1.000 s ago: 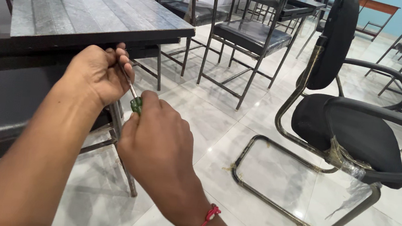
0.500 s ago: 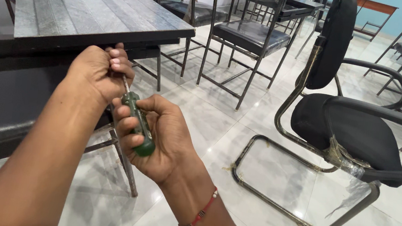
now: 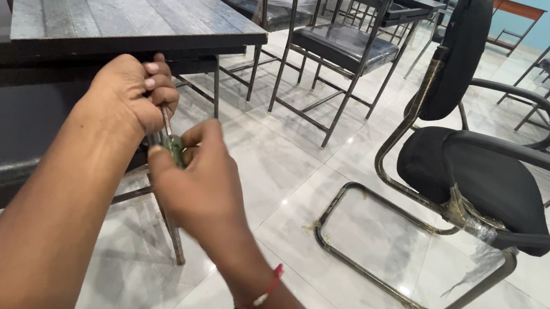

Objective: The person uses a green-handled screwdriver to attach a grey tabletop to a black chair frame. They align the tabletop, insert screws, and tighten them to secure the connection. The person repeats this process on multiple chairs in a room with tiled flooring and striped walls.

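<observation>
Green plastic shows between the two hands: the handle of a screwdriver (image 3: pixel 172 147), most of it hidden inside the right hand (image 3: pixel 201 184), which is curled closed around it with the back of the hand toward the camera. A thin metal shaft rises from the handle up into the left hand (image 3: pixel 134 94), whose fingers are pinched narrowly around it just under the front edge of the bench (image 3: pixel 127 9). The tip of the shaft is covered by those fingers, so what it meets under the bench edge cannot be made out. The left hand touches or nearly touches the dark underside rail of the bench; which one is hard to tell. A red thread band (image 3: pixel 260 294) circles the right wrist. Both forearms are cut off by the lower border. Below the hands, a thin metal leg (image 3: pixel 170 232) runs down to the pale tiled floor (image 3: pixel 273 174). To the right, well apart from the hands, stands a black office chair (image 3: pixel 488 175) on a bent metal tube base, its armrest cut off at the right border. Behind it, several metal-framed chairs (image 3: pixel 342 47) with dark seats stand beside other benches, their tops cut off by the upper border.
</observation>
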